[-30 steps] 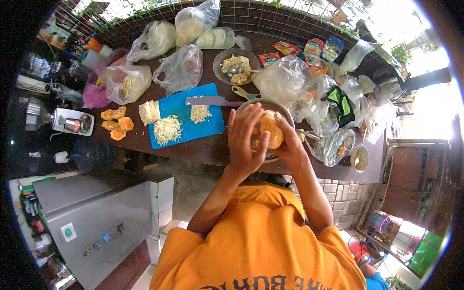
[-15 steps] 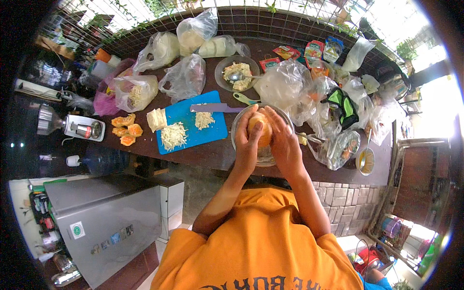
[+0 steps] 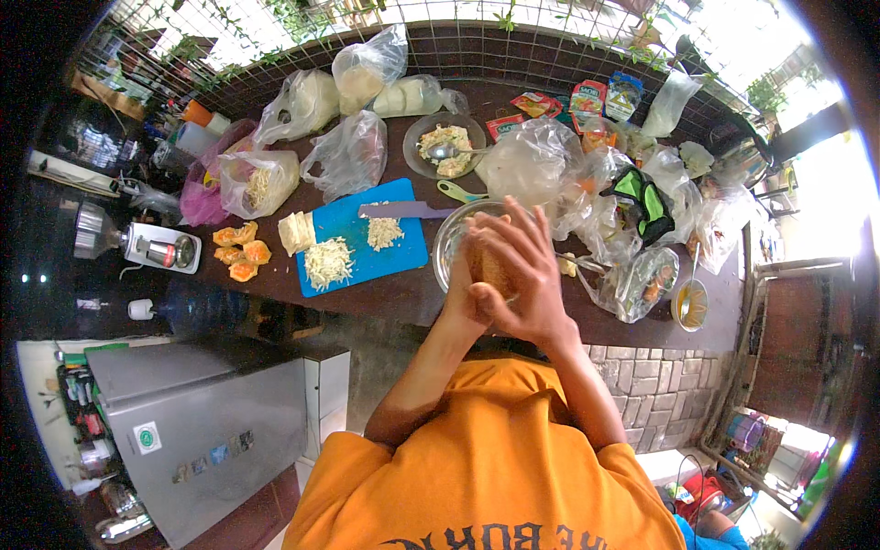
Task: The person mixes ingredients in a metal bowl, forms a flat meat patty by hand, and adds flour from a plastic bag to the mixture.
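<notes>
Over a clear bowl [image 3: 442, 252], my hands press together with a brownish-orange ball [image 3: 492, 270] between the palms, mostly hidden. My left hand [image 3: 466, 298] cups it from the left. My right hand [image 3: 527, 280] lies over it, its fingers long and slightly spread. Left of the bowl is a blue cutting board [image 3: 403, 254] with a purple-bladed knife [image 3: 403, 210], a pale block [image 3: 296, 233], white shreds [image 3: 328, 263] and chopped white bits [image 3: 385, 233]. The knife's handle end reaches the bowl's rim.
Orange wrapped pieces [image 3: 242, 249] sit left of the board. Behind stand a plate of mixed food [image 3: 412, 156] with a spoon, and plastic bags [image 3: 346, 156]. A bag heap [image 3: 532, 170], green-black cloth item [image 3: 643, 203] and small yellowish bowl [image 3: 690, 307] with a spoon are right.
My right hand has turned and slid over the ball, covering most of it. Before, both hands stood at its sides with its top showing. The view has shifted slightly.
</notes>
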The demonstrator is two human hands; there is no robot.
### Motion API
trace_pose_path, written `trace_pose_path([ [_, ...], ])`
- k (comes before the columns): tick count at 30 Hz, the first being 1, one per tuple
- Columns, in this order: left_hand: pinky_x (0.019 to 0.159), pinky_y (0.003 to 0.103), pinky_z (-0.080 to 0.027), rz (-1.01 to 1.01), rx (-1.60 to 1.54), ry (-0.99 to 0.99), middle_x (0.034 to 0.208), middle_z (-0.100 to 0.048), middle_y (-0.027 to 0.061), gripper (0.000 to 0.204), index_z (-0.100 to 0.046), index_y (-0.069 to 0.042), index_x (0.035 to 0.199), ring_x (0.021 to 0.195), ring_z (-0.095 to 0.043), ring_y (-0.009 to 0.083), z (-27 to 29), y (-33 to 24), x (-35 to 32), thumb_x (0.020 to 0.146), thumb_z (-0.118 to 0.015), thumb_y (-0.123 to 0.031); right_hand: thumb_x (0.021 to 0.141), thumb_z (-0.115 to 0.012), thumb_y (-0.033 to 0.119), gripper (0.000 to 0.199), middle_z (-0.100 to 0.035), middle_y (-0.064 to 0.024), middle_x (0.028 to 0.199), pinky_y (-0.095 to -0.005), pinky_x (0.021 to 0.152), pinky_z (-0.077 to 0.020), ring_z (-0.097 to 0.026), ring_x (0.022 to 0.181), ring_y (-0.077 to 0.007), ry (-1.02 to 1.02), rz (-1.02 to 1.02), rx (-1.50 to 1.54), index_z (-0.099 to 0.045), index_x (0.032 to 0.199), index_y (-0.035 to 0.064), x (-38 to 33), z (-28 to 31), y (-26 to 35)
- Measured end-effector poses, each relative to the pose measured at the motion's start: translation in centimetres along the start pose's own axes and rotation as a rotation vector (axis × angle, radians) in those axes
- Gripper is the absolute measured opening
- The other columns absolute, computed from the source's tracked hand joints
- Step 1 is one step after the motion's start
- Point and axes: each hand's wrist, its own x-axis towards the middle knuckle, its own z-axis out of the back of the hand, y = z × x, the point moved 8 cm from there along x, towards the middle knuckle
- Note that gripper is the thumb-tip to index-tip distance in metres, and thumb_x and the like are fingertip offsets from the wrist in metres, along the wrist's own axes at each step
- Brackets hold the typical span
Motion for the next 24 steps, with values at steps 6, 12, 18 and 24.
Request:
trace_pose_path([
  [6,0.114,0.044,-0.044,-0.058,-0.010,-0.131,0.137,-0.058,0.0102,0.077,-0.049,-0.009,0.147,0.134,-0.055,0.0250,-1.7,-0.1,-1.2,0.102,-0.043,-0.072,0.087,-0.073,0.009,0.012,-0.074,-0.0182,0.102,-0.0421,0.093,-0.0554,-0.072,0.097,-0.0321,-0.335,-0.176,0.492,-0.074,0.090,-0.0021,-0.7,-1.6,-3.5],
  [12,0.130,0.043,-0.010,-0.485,0.287,0.038,0.174,-0.015,0.0178,0.079,-0.018,-0.007,0.167,0.159,-0.021,0.0298,-1.9,-4.7,-0.1,0.110,-0.031,-0.060,0.104,-0.058,0.028,0.038,-0.071,-0.0207,0.119,-0.0413,0.103,-0.0490,-0.066,0.115,-0.0292,-0.478,-0.385,0.798,-0.071,0.103,-0.0075,-2.1,-0.1,-4.7],
  [18,0.126,0.048,-0.027,-0.329,-0.116,0.108,0.159,-0.046,0.0163,0.065,-0.039,-0.003,0.156,0.147,-0.042,0.0345,-3.2,-1.4,-0.2,0.109,-0.035,-0.047,0.106,-0.038,0.058,0.073,-0.050,-0.0222,0.155,-0.0523,0.124,-0.0228,-0.038,0.150,-0.0412,-0.170,-0.149,0.472,-0.056,0.144,-0.0020,-0.4,-2.2,-1.9],
  [24,0.113,0.044,-0.047,-0.261,-0.135,0.043,0.150,-0.055,0.0123,0.055,-0.054,-0.004,0.145,0.138,-0.054,0.0301,0.1,-3.5,1.5,0.107,-0.046,-0.043,0.104,-0.030,0.066,0.086,-0.040,-0.0249,0.162,-0.0557,0.127,-0.0126,-0.026,0.157,-0.0419,-0.246,-0.021,0.308,-0.046,0.154,-0.0026,0.8,3.0,-1.3],
])
